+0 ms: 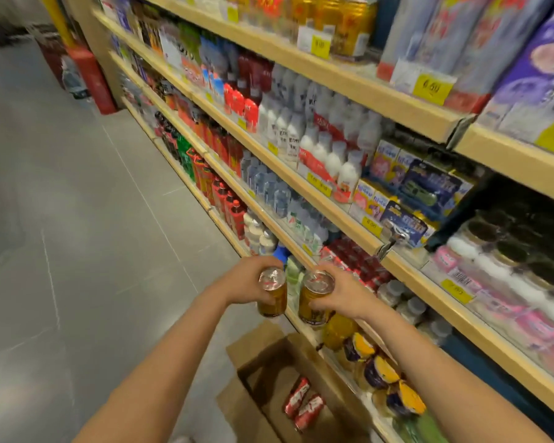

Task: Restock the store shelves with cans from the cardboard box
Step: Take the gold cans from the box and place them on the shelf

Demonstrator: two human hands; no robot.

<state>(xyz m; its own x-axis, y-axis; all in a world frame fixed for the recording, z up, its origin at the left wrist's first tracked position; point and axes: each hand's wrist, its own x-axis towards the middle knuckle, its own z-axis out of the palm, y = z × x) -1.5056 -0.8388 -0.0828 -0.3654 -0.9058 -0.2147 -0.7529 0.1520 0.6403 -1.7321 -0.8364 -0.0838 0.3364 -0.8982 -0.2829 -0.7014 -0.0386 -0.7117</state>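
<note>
I am gripping one gold can (272, 295) in my left hand (248, 280) and another gold can (314, 300) in my right hand (341, 292), upright, just off the shelf edge (296, 318). At six o'clock the cardboard box (288, 378) is sitting open, holding red cans (303, 402); bare floor (77, 251) is lying open toward nine o'clock.

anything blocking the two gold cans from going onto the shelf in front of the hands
Nothing visible stands in the open gap between the gold cans and the shelf edge. The lower shelves themselves look crowded, with red cans and bottles; no free slot is visible.
</note>
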